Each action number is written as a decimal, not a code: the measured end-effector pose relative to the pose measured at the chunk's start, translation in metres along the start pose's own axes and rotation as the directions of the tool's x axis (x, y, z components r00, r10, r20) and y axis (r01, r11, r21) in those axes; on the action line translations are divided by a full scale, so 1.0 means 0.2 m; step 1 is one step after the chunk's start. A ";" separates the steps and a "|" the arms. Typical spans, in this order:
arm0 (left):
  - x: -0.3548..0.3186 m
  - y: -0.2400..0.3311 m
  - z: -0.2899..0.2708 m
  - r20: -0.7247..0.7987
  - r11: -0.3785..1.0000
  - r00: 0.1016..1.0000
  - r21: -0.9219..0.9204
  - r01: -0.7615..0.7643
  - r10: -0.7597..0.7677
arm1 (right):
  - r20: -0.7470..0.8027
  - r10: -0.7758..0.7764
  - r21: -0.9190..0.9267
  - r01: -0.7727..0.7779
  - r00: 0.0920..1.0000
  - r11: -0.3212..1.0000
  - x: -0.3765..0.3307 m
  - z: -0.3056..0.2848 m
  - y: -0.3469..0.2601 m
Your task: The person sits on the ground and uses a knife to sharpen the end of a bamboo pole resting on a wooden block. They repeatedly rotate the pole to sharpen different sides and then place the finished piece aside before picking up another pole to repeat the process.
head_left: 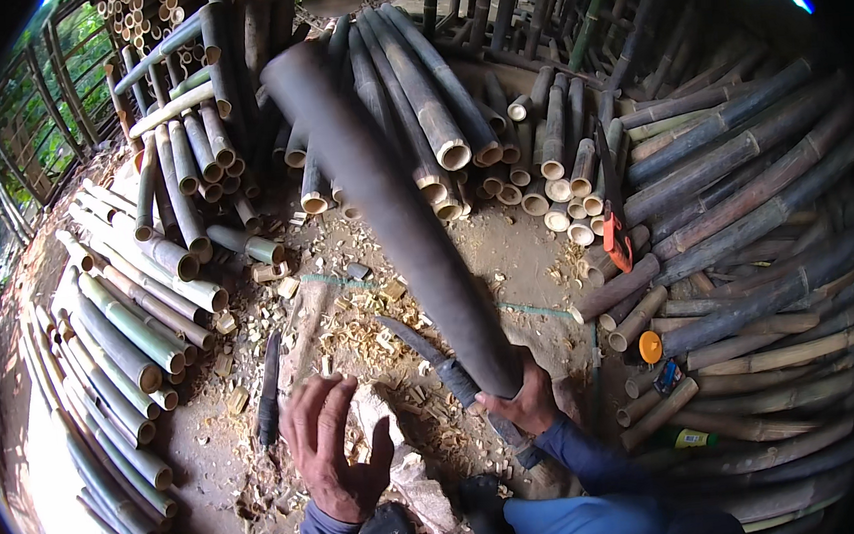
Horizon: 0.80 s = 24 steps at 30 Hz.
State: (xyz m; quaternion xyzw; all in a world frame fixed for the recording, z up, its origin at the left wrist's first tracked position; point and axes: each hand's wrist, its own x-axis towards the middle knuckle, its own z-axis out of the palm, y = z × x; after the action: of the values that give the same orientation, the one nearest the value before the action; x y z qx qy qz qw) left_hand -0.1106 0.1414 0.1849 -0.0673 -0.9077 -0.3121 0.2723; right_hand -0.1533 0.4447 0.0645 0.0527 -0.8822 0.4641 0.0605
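My right hand (528,400) is wrapped round the lower end of a thick dark bamboo pole (393,219), which slants up to the far left and is slightly blurred. Nothing is in my left hand (336,450); its fingers are apart, over the shavings left of the pole. Beneath the pole's lower part lies a curved knife (418,340) with a dark wrapped section, partly hidden near my right hand. To the left of my left hand, a second knife (270,390) with a dark handle rests on the ground. A pale crumpled cloth (419,488) lies between my feet.
Cut bamboo poles (132,340) are stacked along the left, with more bamboo (425,116) at the back. A big pile of bamboo (741,172) fills the right side. An orange-handled saw (617,242) leans there, near an orange round object (650,348). Wood shavings (372,332) cover the ground.
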 end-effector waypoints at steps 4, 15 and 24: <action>-0.37 -0.18 0.09 0.452 0.933 0.874 -0.204 0.295 -0.177 | -0.279 0.169 0.123 -0.140 0.945 0.983 0.24 0.13 0.34; -0.55 -0.24 0.20 0.291 0.930 0.929 -0.215 0.297 -0.230 | -0.398 0.144 0.020 -0.148 0.906 0.989 0.78 0.08 0.52; -0.39 0.02 0.34 0.537 0.949 0.782 -0.196 -0.249 0.316 | 0.776 -0.157 0.622 -0.783 0.611 0.022 -0.45 0.70 -0.19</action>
State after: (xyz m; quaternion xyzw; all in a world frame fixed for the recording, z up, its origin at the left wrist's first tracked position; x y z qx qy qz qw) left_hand -0.0738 0.1894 0.1002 -0.3068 -0.9074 -0.2852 0.0329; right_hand -0.0667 0.3116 0.0028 0.0158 -0.2773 0.8577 -0.4328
